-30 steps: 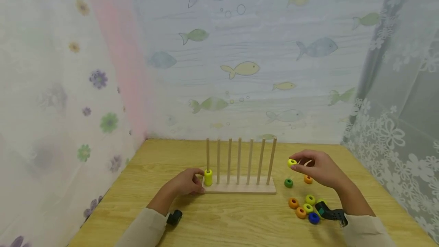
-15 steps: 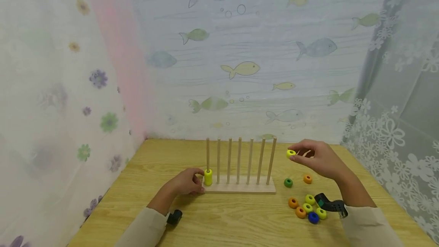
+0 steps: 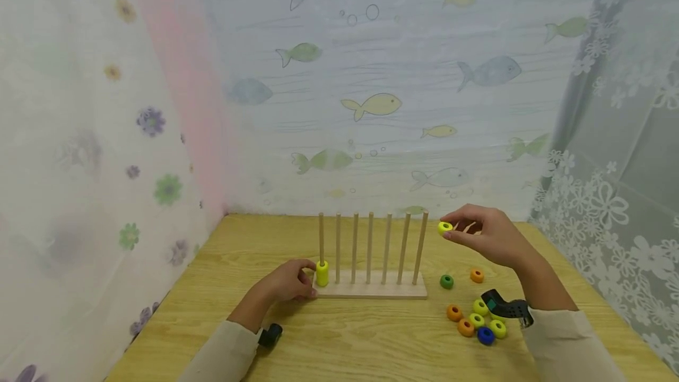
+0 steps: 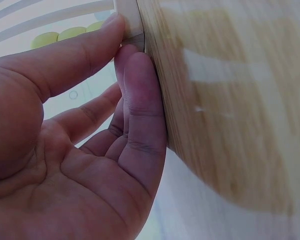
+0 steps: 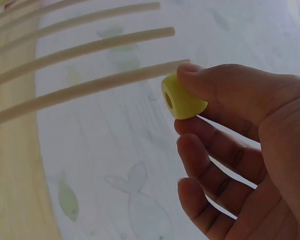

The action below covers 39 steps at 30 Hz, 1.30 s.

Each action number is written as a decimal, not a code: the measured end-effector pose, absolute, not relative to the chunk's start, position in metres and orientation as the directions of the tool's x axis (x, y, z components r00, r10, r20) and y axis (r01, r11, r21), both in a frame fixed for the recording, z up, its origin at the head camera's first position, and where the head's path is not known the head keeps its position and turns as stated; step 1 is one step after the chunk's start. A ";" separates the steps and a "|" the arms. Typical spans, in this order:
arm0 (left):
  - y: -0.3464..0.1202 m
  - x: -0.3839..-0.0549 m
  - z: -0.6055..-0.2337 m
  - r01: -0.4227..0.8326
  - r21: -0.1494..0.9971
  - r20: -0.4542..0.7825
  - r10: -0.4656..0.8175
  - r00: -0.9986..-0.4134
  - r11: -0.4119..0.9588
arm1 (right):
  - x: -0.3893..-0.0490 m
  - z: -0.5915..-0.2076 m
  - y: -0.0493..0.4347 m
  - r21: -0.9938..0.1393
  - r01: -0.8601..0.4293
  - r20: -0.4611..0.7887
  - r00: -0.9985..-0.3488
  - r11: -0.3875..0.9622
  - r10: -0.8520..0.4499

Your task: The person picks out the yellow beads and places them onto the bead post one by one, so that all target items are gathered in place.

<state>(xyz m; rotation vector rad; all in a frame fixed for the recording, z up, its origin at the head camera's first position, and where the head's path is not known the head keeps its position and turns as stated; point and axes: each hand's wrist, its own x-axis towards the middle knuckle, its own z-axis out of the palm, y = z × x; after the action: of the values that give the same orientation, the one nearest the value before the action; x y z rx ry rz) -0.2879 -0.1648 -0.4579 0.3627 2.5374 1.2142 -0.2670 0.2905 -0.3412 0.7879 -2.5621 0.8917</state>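
Note:
A wooden peg rack (image 3: 371, 292) stands on the table, with a row of upright pegs on its flat base. Yellow beads (image 3: 322, 274) are stacked at the bottom of its leftmost peg. My left hand (image 3: 286, 282) holds the left end of the base; in the left wrist view the thumb and fingertips meet at its corner. Between thumb and forefinger, my right hand (image 3: 490, 237) pinches a yellow bead (image 5: 185, 97), raised just right of the rightmost peg's top. The bead's hole faces left in the right wrist view, and the two appear apart in the head view.
Loose beads lie right of the rack: a green bead (image 3: 447, 282), orange beads (image 3: 465, 328), yellow beads (image 3: 497, 329) and a blue bead (image 3: 485, 336). The right wrist camera (image 3: 504, 306) partly covers this group. Patterned curtains (image 3: 371, 134) enclose the table (image 3: 339, 341).
My right hand has risen and shifted slightly left with the yellow bead, closer to the top of the rightmost peg. The left hand stays on the base.

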 end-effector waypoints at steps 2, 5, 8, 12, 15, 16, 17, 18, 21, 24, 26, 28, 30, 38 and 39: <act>-0.165 -0.288 -0.458 0.099 0.787 -0.159 0.355 -0.921 0.609 | -0.267 -0.338 0.290 -0.472 -0.592 0.455 -0.798 0.653 -0.394; -0.165 -0.288 -0.458 0.100 0.785 -0.158 0.353 -0.922 0.612 | -0.267 -0.335 0.290 -0.471 -0.589 0.454 -0.800 0.656 -0.392; -0.164 -0.288 -0.458 0.095 0.783 -0.162 0.349 -0.923 0.614 | -0.268 -0.334 0.289 -0.462 -0.594 0.459 -0.795 0.658 -0.396; -0.164 -0.288 -0.458 0.097 0.782 -0.161 0.349 -0.923 0.616 | -0.269 -0.331 0.286 -0.452 -0.610 0.470 -0.783 0.651 -0.407; -0.164 -0.287 -0.458 0.099 0.783 -0.159 0.350 -0.923 0.614 | -0.271 -0.329 0.284 -0.448 -0.619 0.478 -0.776 0.645 -0.411; -0.164 -0.287 -0.458 0.098 0.783 -0.159 0.350 -0.923 0.614 | -0.271 -0.329 0.283 -0.447 -0.623 0.483 -0.772 0.642 -0.413; -0.164 -0.287 -0.458 0.097 0.784 -0.159 0.350 -0.923 0.613 | -0.271 -0.329 0.282 -0.446 -0.627 0.486 -0.769 0.639 -0.415; -0.164 -0.288 -0.458 0.096 0.785 -0.160 0.349 -0.923 0.612 | -0.271 -0.328 0.282 -0.447 -0.630 0.489 -0.766 0.635 -0.417; -0.164 -0.288 -0.458 0.095 0.786 -0.159 0.348 -0.924 0.611 | -0.272 -0.328 0.279 -0.447 -0.641 0.496 -0.758 0.624 -0.423; -0.163 -0.289 -0.459 0.097 0.788 -0.158 0.353 -0.922 0.608 | -0.273 -0.326 0.276 -0.446 -0.642 0.498 -0.757 0.623 -0.424; -0.163 -0.289 -0.459 0.100 0.788 -0.157 0.356 -0.921 0.608 | -0.273 -0.325 0.274 -0.442 -0.643 0.499 -0.755 0.625 -0.425; -0.163 -0.288 -0.459 0.101 0.789 -0.157 0.357 -0.921 0.607 | -0.273 -0.323 0.272 -0.440 -0.646 0.501 -0.753 0.624 -0.426; -0.163 -0.288 -0.459 0.101 0.789 -0.156 0.356 -0.921 0.606 | -0.273 -0.322 0.270 -0.441 -0.650 0.503 -0.750 0.619 -0.429; -0.163 -0.288 -0.459 0.102 0.782 -0.155 0.350 -0.924 0.615 | -0.274 -0.320 0.261 -0.427 -0.666 0.513 -0.736 0.611 -0.443; -0.163 -0.288 -0.459 0.102 0.780 -0.155 0.348 -0.924 0.618 | -0.274 -0.319 0.260 -0.429 -0.665 0.512 -0.737 0.612 -0.441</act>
<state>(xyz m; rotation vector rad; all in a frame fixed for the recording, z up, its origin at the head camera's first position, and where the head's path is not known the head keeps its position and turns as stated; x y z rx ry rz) -0.2880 -0.1634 -0.4586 0.3656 2.5534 1.2035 -0.2743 0.2596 -0.3190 0.8884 -2.4833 0.8716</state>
